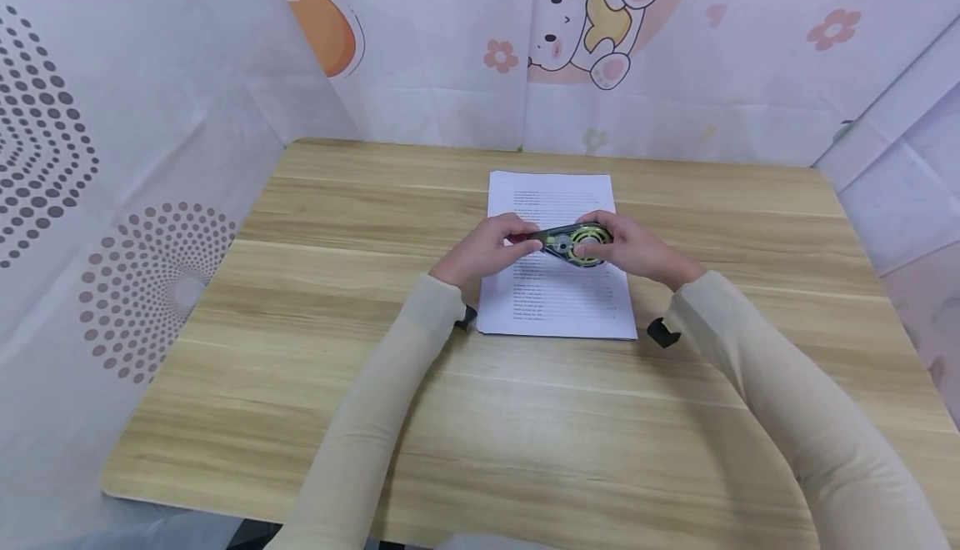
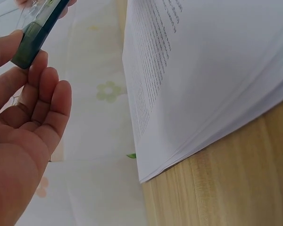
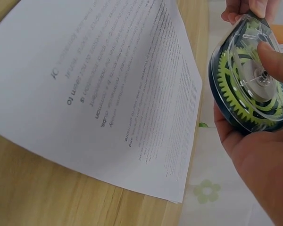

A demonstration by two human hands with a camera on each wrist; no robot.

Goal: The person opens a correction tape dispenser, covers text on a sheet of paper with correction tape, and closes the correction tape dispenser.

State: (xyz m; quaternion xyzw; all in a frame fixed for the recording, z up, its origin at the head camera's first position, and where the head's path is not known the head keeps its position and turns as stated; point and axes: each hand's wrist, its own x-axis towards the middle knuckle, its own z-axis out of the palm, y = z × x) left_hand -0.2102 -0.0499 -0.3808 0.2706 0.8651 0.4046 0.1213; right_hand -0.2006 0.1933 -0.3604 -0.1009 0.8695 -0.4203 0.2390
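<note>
A correction tape dispenser (image 1: 572, 244), clear-cased with green gear wheels inside, is held above a stack of printed paper (image 1: 562, 304). My right hand (image 1: 637, 247) grips its wide, rounded end, thumb across the clear face. At the narrow, dark end, my left hand (image 1: 491, 248) pinches it between thumb and fingers. The left wrist view shows that dark end (image 2: 30, 44) between the fingertips, with the other fingers curled loosely below. In the right wrist view, the gears (image 3: 238, 96) show through the casing, and the fingers behind it are partly hidden.
The paper stack lies on a wood-grain table (image 1: 300, 350), toward its far side. Behind the table hangs a pale curtain (image 1: 435, 42) with a cartoon bear and flowers. A dark strap piece (image 1: 663, 333) hangs beside the right sleeve.
</note>
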